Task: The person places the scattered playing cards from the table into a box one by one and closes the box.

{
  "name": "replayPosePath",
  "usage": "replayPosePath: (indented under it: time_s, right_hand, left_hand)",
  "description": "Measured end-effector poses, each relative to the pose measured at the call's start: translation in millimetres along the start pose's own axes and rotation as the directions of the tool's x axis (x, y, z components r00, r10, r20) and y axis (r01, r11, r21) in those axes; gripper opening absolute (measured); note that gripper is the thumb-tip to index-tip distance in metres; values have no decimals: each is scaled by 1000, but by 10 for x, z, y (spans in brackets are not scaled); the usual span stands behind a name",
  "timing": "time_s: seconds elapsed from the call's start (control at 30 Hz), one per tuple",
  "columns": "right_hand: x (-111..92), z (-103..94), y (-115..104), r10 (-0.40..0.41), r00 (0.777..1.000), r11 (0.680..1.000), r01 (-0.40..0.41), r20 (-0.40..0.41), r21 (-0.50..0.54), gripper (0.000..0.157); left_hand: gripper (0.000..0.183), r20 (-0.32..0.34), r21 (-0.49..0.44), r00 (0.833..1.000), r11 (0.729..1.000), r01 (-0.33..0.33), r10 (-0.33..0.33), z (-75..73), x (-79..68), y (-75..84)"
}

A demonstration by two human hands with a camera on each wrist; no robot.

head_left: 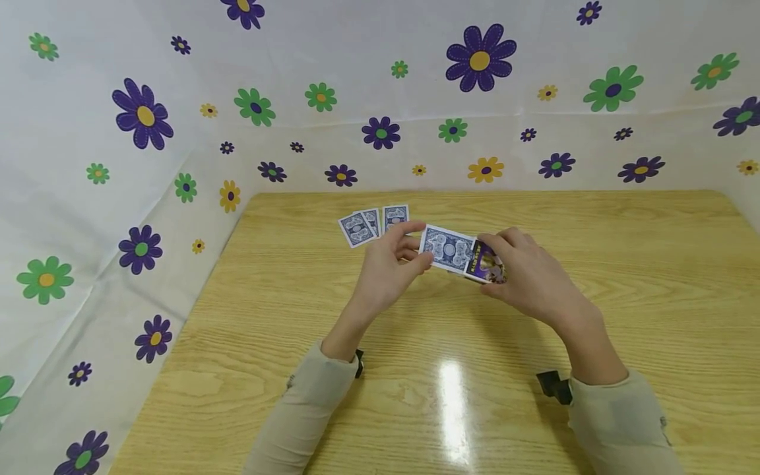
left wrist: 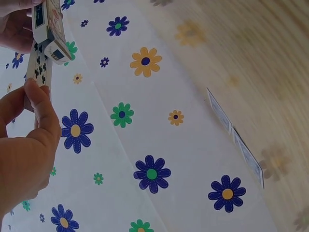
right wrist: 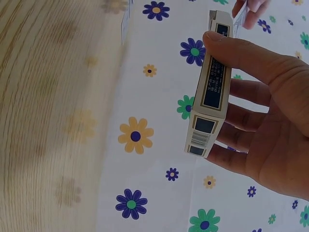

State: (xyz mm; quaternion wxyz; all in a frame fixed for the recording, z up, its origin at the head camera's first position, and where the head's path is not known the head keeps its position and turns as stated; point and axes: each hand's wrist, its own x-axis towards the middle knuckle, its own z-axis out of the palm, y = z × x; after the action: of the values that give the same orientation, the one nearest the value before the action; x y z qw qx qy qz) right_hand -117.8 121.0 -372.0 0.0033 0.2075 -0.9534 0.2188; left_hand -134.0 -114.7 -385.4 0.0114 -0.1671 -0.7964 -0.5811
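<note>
My left hand (head_left: 384, 267) pinches a blue-backed playing card (head_left: 448, 249) by its left end, thumb on one face and fingers on the other. In the left wrist view the card's club face (left wrist: 39, 65) shows, its far end at the mouth of the card box. Around that box (right wrist: 212, 92), a slim carton with dark panels and a barcode, my right hand (right wrist: 270, 96) curls its thumb and fingers. From the head, a purple picture (head_left: 487, 264) shows on the box. Both are held above the table. Whether more cards lie inside is hidden.
Several blue-backed cards (head_left: 357, 229) lie face down on the wooden table (head_left: 267, 297), beyond my left hand; two overlap and one (head_left: 395, 214) lies beside them. A white flowered cloth (head_left: 332, 53) rises behind the table and along its left side.
</note>
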Motion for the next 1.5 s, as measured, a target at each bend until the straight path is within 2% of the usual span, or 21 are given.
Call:
replayPosePath:
  time_s: [0.17, 0.4, 0.5, 0.63, 0.77, 0.87, 0.97, 1.1, 1.5]
  right_hand:
    - [3, 19, -5, -1, 1000, 1000, 1, 4, 5, 77]
    - [-4, 25, -21, 6, 1000, 1000, -6, 4, 10, 76]
    - [-7, 28, -22, 2, 1000, 1000, -2, -2, 0, 76]
    - [-4, 29, -20, -11, 1000, 1000, 11, -15, -18, 76]
    - [-5, 28, -18, -16, 1000, 1000, 16, -18, -20, 76]
    - [-3, 27, -11, -19, 1000, 999, 19, -23, -26, 76]
    - [2, 22, -10, -23, 999, 999, 22, -26, -34, 76]
    - [12, 20, -11, -23, 999, 999, 23, -23, -31, 76]
    - [11, -19, -1, -17, 1000, 999, 17, -17, -34, 75]
  left_hand:
    - [42, 4, 20, 1000, 999, -28, 28, 27, -29, 45]
    - [40, 16, -47, 999, 998, -48, 49, 76, -61, 81]
    - [38, 13, -45, 998, 997, -69, 69, 100, -71, 80]
    - [35, -15, 7, 991, 991, -133, 133, 129, -79, 68]
    - [32, -69, 96, 975, 975, -202, 209, 157, -76, 42]
    - [30, -104, 164, 963, 959, -231, 250, 177, -71, 32]
    - [30, -123, 217, 957, 949, -231, 261, 202, -57, 32]
    - [29, -142, 253, 960, 947, -199, 240, 245, -38, 30]
    - [22, -193, 254, 962, 957, -140, 192, 362, -23, 72]
